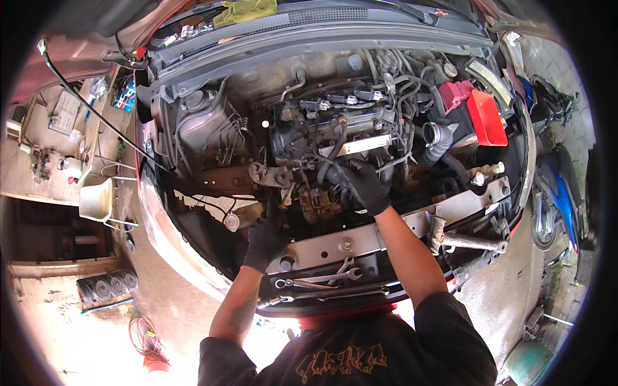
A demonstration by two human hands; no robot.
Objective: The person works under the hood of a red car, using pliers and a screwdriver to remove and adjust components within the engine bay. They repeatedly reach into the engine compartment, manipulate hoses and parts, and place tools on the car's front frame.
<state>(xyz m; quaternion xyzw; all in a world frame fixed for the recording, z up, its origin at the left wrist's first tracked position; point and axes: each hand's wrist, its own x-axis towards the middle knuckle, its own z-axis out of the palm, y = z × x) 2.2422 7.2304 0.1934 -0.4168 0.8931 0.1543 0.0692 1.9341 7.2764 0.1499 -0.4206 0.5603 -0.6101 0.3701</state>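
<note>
The engine (293, 122) sits in the middle of an open car bay, toward the far side, with the person's 2 hands in black gloves on its near side. The right hand (368, 186) is at the engine's near face, beside a dark hose (336, 147), fingers bent inward; I cannot tell whether it grips anything. The left hand (267, 239) is lower and nearer, partly curled, reaching into the dark gap just beyond a silver crossbeam (306, 249); its fingertips are lost in shadow, so I cannot tell what it holds.

A metal bracket (273, 175) is on the far side of the left hand. On top of the engine, 3 black-and-silver connectors stand in a row. To the right are a grey ribbed duct (439, 136) and a bright red bin (487, 119). On the near side of the crossbeam lie wrenches (351, 274), with a heavy metal tool (473, 242) to their right. A yellow cloth (246, 11) lies at the far edge, and a white chair (96, 199) stands on the left.
</note>
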